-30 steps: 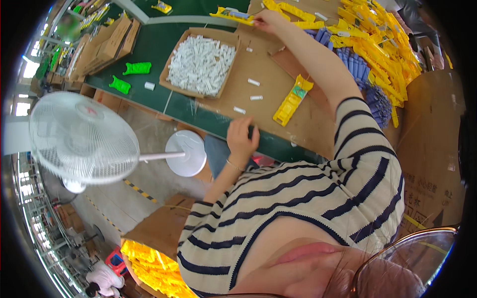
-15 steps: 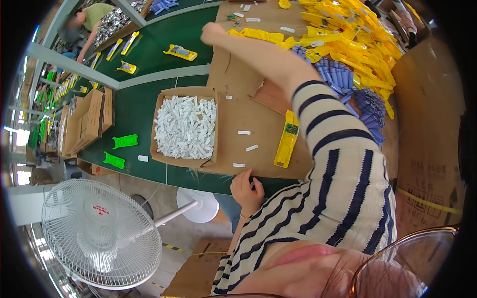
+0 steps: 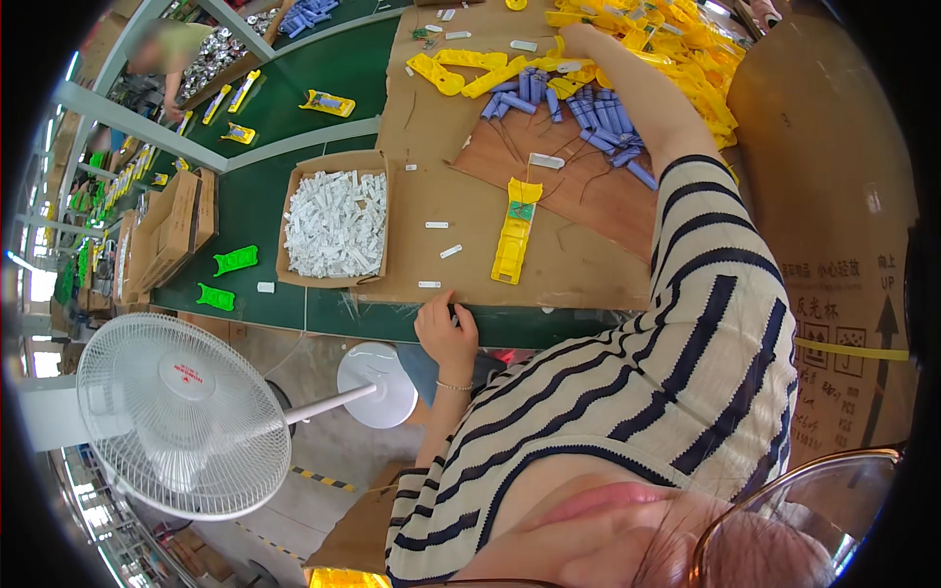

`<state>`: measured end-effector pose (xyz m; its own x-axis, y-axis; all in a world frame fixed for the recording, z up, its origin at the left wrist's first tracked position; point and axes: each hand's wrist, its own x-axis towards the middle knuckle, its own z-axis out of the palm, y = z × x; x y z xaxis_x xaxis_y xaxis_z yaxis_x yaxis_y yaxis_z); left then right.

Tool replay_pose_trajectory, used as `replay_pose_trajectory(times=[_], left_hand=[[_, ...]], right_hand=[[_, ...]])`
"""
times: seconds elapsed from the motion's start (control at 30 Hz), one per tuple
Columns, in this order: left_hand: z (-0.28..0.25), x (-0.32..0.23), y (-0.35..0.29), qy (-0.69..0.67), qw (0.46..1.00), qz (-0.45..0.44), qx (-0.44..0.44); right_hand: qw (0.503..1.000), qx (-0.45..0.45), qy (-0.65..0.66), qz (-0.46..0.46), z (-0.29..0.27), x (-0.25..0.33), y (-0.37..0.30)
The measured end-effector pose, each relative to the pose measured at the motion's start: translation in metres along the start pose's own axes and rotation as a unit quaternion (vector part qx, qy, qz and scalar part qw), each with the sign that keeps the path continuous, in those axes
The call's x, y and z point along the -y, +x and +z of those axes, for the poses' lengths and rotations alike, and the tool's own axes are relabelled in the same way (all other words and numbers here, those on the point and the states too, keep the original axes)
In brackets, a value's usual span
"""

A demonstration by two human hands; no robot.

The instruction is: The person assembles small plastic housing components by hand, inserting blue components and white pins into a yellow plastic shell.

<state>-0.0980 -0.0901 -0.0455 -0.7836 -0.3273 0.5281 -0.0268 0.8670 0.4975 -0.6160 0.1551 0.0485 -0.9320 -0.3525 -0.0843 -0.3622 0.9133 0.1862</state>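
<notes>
Both hands were at the bench (image 3: 333,83). The left hand (image 3: 446,328) rested with its fingers curled over the near edge of the brown cardboard sheet (image 3: 578,269) on the bench, gripping nothing loose that I could make out. The right hand (image 3: 578,37) was stretched far forward into the heap of yellow plastic parts (image 3: 676,44); whether it was open or closed on one could not be told, since the heap hid its fingers.

Between the two hands lay a long yellow part (image 3: 515,235) with a small green piece at its far end, beside a reddish-brown board (image 3: 588,181) and a scatter of purple-blue cylinders (image 3: 598,113). Small white tabs (image 3: 436,225) lay loose just beyond the left hand.

Left of that hand stood a shallow open cardboard box (image 3: 333,279) filled with white tabs, with open green bench surface on its far and left sides. Farther left lay two green parts (image 3: 235,261). A tall brown carton (image 3: 843,225) with a printed arrow stood to the right of the right arm. Below the bench edge stood a white fan (image 3: 181,416).
</notes>
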Motion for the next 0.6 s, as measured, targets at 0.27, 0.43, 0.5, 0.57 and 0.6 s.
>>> replay_pose_trajectory(times=[0.27,0.43,0.5,0.57,0.6], left_hand=[[-0.004,-0.002,-0.001,-0.008,1.0,-0.009,-0.004],[-0.008,0.005,-0.012,0.016,1.0,-0.024,0.0],[-0.004,0.003,-0.009,-0.001,1.0,-0.021,-0.001],[-0.001,-0.001,-0.007,-0.015,1.0,-0.022,0.002],[-0.003,-0.006,-0.004,-0.01,1.0,0.01,-0.006]], right_hand=[[0.981,-0.194,0.008,-0.001,-0.025,-0.011,-0.025],[0.885,-0.376,0.276,-0.018,-0.091,0.023,-0.106],[0.788,-0.331,0.518,0.017,-0.122,0.023,-0.166],[0.799,-0.31,0.515,-0.014,-0.125,0.024,-0.212],[0.805,-0.291,0.514,-0.05,-0.123,0.028,-0.235]])
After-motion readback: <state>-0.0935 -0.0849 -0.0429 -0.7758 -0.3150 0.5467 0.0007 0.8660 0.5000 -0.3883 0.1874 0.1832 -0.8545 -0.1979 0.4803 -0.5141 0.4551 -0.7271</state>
